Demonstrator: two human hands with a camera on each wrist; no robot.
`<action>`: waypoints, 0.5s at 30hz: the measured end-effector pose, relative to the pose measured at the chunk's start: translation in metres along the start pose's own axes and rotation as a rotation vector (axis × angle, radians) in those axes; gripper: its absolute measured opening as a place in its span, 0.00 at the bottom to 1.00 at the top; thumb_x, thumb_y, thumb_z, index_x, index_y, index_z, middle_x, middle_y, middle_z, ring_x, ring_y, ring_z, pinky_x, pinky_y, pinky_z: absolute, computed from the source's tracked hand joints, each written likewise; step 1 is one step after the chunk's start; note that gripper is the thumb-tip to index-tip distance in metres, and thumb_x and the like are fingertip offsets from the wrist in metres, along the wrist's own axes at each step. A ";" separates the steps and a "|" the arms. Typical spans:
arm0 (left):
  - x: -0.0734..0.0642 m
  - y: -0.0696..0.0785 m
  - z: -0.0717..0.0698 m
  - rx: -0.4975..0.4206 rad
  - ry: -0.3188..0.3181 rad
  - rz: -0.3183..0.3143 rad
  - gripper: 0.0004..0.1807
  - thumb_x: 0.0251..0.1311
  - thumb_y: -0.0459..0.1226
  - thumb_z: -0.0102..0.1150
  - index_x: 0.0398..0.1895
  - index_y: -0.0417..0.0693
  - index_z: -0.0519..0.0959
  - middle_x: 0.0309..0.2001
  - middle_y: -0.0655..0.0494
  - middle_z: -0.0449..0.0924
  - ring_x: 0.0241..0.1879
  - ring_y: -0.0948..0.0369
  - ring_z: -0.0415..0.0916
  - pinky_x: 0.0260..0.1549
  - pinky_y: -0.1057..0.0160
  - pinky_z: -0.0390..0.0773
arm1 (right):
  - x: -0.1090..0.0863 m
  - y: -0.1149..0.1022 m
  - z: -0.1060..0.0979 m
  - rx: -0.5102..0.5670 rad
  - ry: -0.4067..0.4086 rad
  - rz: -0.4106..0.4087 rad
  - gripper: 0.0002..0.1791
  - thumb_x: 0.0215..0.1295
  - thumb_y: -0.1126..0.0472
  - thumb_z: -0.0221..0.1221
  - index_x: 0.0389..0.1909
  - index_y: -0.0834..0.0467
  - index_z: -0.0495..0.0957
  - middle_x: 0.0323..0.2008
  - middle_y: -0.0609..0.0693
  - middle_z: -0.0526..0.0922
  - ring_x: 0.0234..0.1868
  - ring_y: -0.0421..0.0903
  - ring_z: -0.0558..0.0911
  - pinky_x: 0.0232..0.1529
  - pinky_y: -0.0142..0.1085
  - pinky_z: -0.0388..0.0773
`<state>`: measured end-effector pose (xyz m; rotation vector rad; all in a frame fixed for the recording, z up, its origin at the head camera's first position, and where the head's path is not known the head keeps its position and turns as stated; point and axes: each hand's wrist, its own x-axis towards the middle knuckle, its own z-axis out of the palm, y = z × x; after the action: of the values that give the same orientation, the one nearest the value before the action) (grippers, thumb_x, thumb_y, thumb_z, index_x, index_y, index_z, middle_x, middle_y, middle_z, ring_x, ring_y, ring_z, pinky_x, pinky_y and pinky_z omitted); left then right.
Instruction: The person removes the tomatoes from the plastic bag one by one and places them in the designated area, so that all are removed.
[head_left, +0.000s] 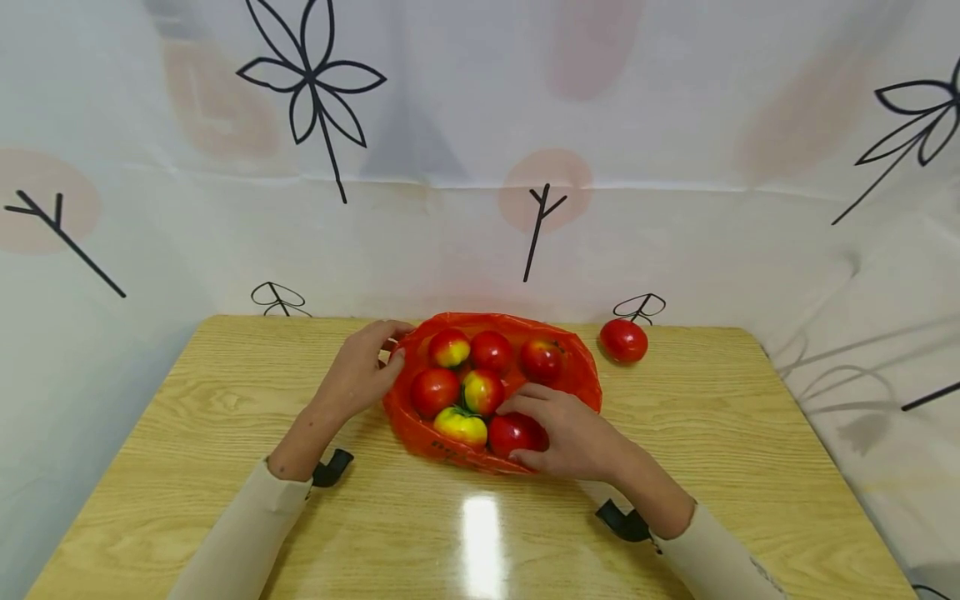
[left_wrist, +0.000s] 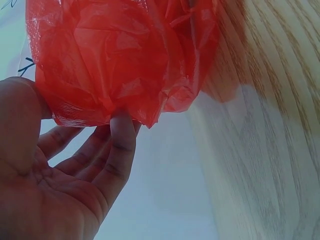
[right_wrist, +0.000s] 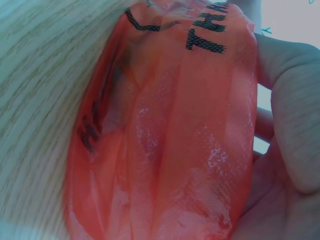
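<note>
A red plastic bag (head_left: 408, 433) lies on the table with its mouth spread wide, round glossy fruit inside. My left hand (head_left: 363, 367) is at the bag's left rim, thumb on the near side and fingers curled behind it. In the left wrist view, the fingers (left_wrist: 122, 145) reach the bag's edge. My right hand (head_left: 577, 433) grips a dark red round fruit (head_left: 516, 434) at the front right of the bag. Beside it sit a yellow fruit (head_left: 461, 427) and a red-yellow one (head_left: 482, 392). The bag wall hides this grasp in the right wrist view.
Outside the bag, another red fruit (head_left: 623, 341) rests near the table's back right edge. The wooden table (head_left: 697, 400) meets a white patterned cloth (head_left: 450, 242) at the back. Black straps (head_left: 626, 522) show at both wrists.
</note>
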<state>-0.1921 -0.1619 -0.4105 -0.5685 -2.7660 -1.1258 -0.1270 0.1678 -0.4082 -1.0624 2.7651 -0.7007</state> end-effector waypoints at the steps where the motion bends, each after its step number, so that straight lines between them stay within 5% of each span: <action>1: 0.000 0.000 0.000 0.001 -0.001 -0.001 0.19 0.73 0.32 0.55 0.65 0.44 0.79 0.60 0.48 0.82 0.53 0.50 0.83 0.44 0.53 0.89 | 0.000 0.000 0.000 0.002 0.001 -0.001 0.25 0.60 0.52 0.76 0.58 0.49 0.83 0.57 0.41 0.82 0.59 0.42 0.80 0.60 0.43 0.83; 15: 0.000 -0.001 0.000 -0.004 -0.003 -0.001 0.19 0.73 0.32 0.55 0.65 0.44 0.79 0.60 0.48 0.82 0.53 0.50 0.82 0.44 0.53 0.89 | -0.003 -0.002 -0.010 0.016 0.032 0.009 0.26 0.59 0.52 0.76 0.59 0.48 0.83 0.58 0.42 0.82 0.59 0.44 0.80 0.58 0.44 0.84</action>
<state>-0.1924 -0.1622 -0.4112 -0.5698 -2.7677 -1.1323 -0.1258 0.1727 -0.3982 -1.0446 2.7842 -0.7432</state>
